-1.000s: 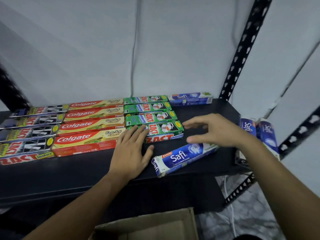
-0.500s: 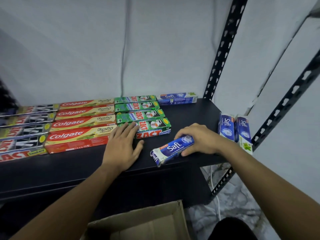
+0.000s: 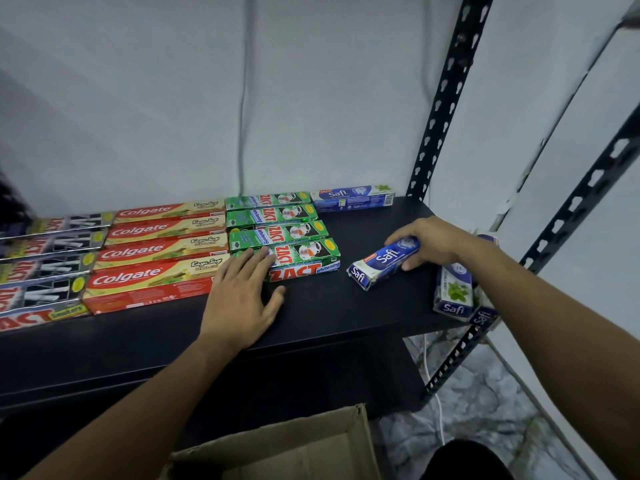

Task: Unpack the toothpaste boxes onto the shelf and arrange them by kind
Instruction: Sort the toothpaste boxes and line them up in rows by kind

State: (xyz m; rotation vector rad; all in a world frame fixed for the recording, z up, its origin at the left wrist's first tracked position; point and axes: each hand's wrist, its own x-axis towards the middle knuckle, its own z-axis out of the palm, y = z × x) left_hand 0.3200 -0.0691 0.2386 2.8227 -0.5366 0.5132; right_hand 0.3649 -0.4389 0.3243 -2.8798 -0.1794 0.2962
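Across the middle of the frame ran a black shelf (image 3: 346,306), with toothpaste boxes lying flat in rows along its left and centre. At the far left lay the black-and-silver Zact boxes (image 3: 45,268), beside them to the right the red Colgate boxes (image 3: 162,251), and next the green Zact boxes (image 3: 280,230), each kind in its own column from back to front. One Safi box at the back (image 3: 353,197) lay alone against the wall, just right of the green column.

The left hand (image 3: 242,299) lay flat on the shelf at centre, fingers straight and slightly spread, its fingertips touching the front green Zact box. The right hand (image 3: 433,242), at centre right, had its fingers and thumb curled round the far end of a blue Safi box (image 3: 381,263). That box sat slantwise on the shelf, its near end pointing toward the lower left. Under the right forearm, at the shelf's right edge, lay two more Safi boxes (image 3: 453,292), partly hidden.

At the bottom centre stood an open cardboard box (image 3: 294,445). A black slotted upright (image 3: 446,98) rose at the upper right.
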